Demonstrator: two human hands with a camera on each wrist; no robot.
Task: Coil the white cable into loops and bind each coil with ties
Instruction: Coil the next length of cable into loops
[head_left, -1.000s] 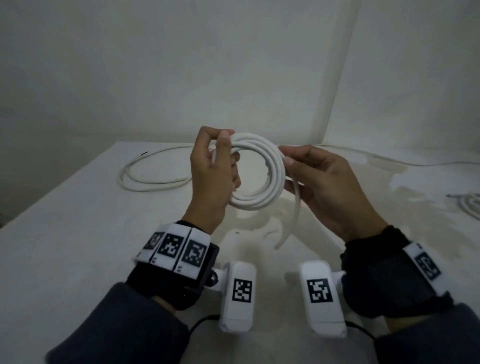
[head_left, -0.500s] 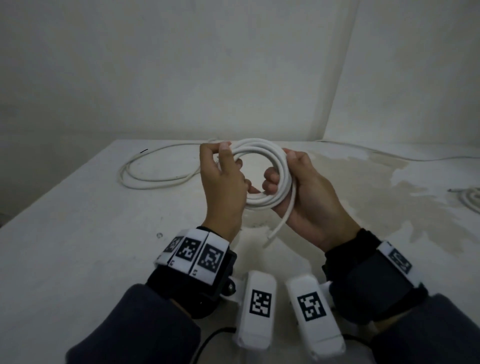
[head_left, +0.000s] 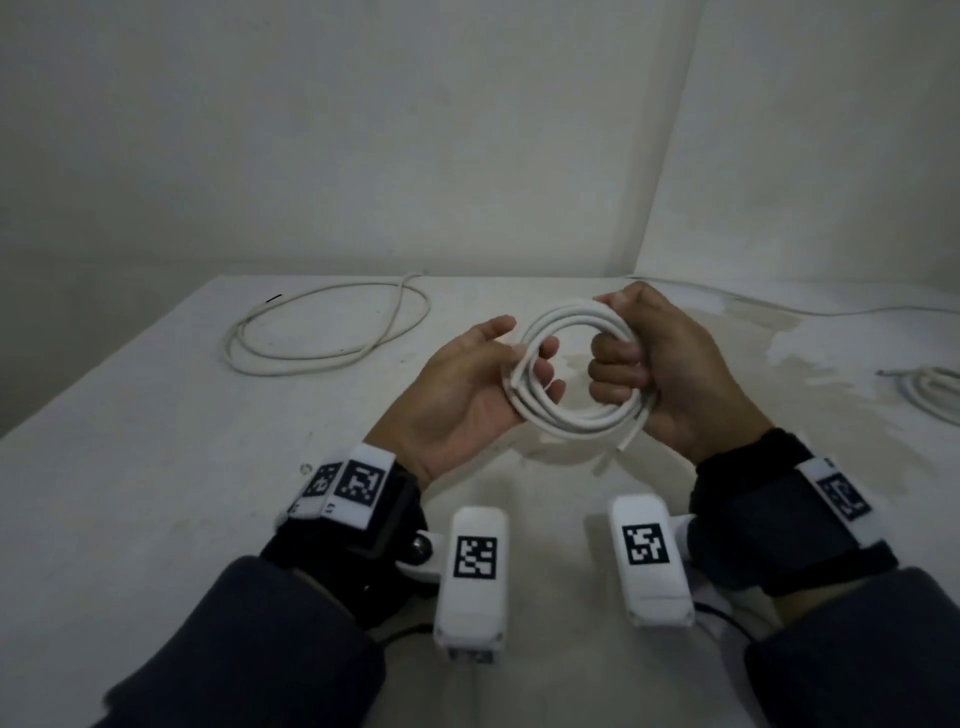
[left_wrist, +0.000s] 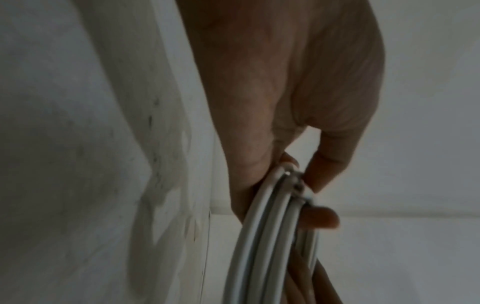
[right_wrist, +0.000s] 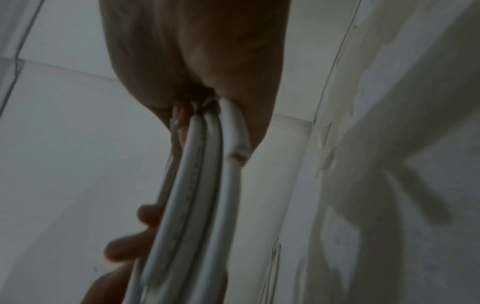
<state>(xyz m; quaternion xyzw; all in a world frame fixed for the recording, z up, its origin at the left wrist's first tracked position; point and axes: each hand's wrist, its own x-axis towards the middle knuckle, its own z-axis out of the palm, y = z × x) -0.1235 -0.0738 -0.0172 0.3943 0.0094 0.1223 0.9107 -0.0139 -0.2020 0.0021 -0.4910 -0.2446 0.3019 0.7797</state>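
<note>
The white cable coil (head_left: 574, 374) is a round ring of a few loops, held up in the air between the two hands, above the table (head_left: 130, 493). The ring stands almost flat toward the person, so its hole faces them. Its loops lie side by side, tight together, as both wrist views show.

The right hand (head_left: 670, 374) is on the right side of the ring. Its fingers are curled through the hole and wrapped tight around all the loops. This hand carries the coil. The loose cable end (head_left: 631, 439) pokes out just under this hand, down and a bit to the left of it.

The left hand (head_left: 462, 389) is on the left side of the ring. Its palm faces up, its fingers bend lightly under the loops and the thumb sits on top, a softer hold.

I think the coiling is done and the tie comes next. No tie shows in these pictures. The left hand looks freest to fetch one.

Away from the left hand, far back on the table, lies a loose cable (head_left: 322, 332). Off to the right of the right hand lies another coil (head_left: 935, 400).
</note>
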